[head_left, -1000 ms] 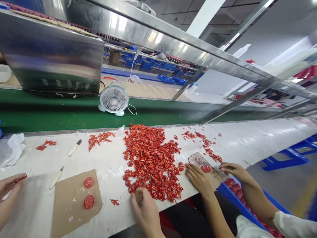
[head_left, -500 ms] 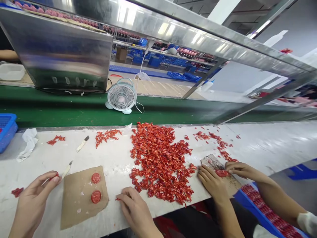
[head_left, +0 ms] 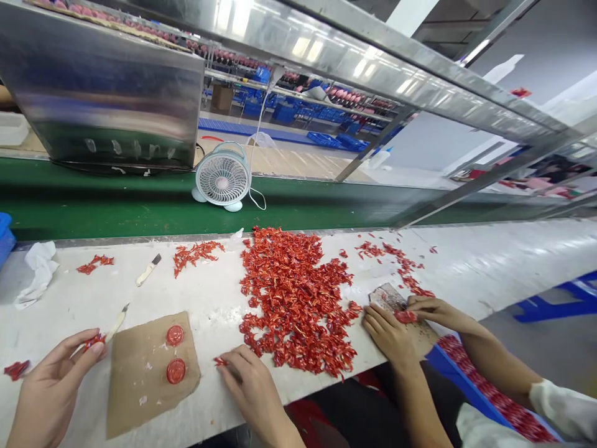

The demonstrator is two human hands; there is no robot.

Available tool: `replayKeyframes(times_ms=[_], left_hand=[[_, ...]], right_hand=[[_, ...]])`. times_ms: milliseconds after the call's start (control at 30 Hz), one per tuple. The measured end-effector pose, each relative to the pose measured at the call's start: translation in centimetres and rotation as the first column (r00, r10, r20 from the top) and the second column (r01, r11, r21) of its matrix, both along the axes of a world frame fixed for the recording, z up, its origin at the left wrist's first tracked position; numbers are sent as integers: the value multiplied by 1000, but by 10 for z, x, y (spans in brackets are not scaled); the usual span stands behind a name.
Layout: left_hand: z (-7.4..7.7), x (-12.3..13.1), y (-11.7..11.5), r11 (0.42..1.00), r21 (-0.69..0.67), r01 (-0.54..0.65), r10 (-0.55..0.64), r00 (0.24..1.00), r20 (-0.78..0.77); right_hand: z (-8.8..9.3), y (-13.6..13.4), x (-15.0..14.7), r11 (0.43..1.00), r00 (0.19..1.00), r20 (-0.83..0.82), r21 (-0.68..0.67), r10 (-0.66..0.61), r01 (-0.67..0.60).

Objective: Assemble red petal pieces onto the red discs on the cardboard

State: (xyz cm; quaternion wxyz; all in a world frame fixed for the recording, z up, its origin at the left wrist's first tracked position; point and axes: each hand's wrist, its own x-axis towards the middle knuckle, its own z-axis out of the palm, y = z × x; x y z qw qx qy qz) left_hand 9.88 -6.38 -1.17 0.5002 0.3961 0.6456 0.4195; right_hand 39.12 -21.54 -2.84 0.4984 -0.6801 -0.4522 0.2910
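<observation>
My left hand (head_left: 63, 379) is closed in a pinch on a small red piece (head_left: 96, 341), shiny with a hint of blue. Just past its fingertips is a pale-handled knife (head_left: 116, 322); I cannot tell whether the fingers touch it. A brown cardboard sheet (head_left: 130, 398) lies between my hands, bearing two round red discs (head_left: 175, 371). To its right, my right hand (head_left: 254, 386) pinches a small red scrap (head_left: 220, 361) just above or on the table. Beyond it spreads a large heap of shiny red pieces (head_left: 296, 292).
Another person's hands (head_left: 392, 336) work on a red piece over a board at the right, beside a blue crate (head_left: 459, 386). A second knife (head_left: 148, 270), crumpled tissue (head_left: 38, 270) and small red piles (head_left: 198, 254) lie farther back. A fan (head_left: 222, 179) stands on the green strip.
The view has shifted slightly, moving things left. The red piece in my left hand shows more between the fingertips. My right hand keeps its scrap near the cardboard.
</observation>
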Motion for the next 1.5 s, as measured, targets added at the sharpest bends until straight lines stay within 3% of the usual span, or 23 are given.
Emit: replayKeyframes(times_ms=[100, 200, 267, 367, 500, 567, 633, 1033, 1200, 1500], left_hand=[[1, 3, -1, 998, -57, 8, -1, 992, 126], [4, 6, -4, 1000, -28, 8, -4, 985, 171], [5, 8, -6, 1000, -16, 6, -3, 986, 164], [2, 6, -8, 999, -12, 35, -33, 991, 131], [-10, 0, -11, 995, -12, 95, -93, 989, 117], [-14, -2, -12, 992, -16, 127, -124, 987, 105], [-15, -3, -14, 988, -24, 152, -149, 985, 88], [0, 12, -14, 989, 37, 144, -146, 987, 69], [0, 14, -14, 987, 30, 155, -157, 986, 61], [-5, 17, -14, 984, 46, 174, -177, 981, 79]], right_hand=[[-5, 6, 1, 999, 993, 110, -29, 45, -42], [-6, 15, -2, 995, 985, 159, -83, 70, -58], [-4, 23, -8, 991, 997, 41, -120, 66, -61], [1, 38, -22, 982, 961, -272, -168, 42, -90], [5, 60, -38, 968, 780, -620, -132, 85, -211], [5, 69, -41, 968, 698, -707, -77, 115, -238], [5, 75, -42, 973, 666, -735, -33, 130, -227], [-5, 89, -42, 972, 871, -468, -93, 148, -215], [-3, 90, -43, 980, 938, -331, -130, 103, -153], [-3, 90, -47, 977, 956, -273, -151, 106, -151]])
